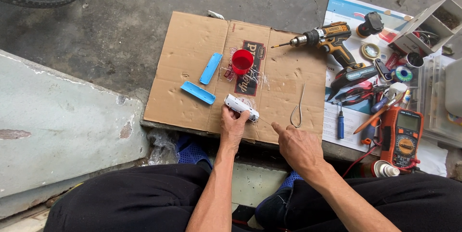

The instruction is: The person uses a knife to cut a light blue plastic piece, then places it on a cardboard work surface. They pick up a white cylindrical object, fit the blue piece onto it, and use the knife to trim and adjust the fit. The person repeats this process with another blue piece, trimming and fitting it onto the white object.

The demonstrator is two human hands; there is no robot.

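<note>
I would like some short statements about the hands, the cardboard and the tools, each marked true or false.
1. The left hand holds a small white device at the near edge of the cardboard. True.
2. The right hand grips the drill. False: the drill lies apart on a paper sheet, and the right hand points its index finger toward the device.
3. A red cup stands on the cardboard. True.
4. The two blue covers lie stacked on each other. False: they lie apart, side by side, left of the cup.
5. The multimeter lies on the cardboard. False: it lies to the right, beyond it, among the tools.
</note>
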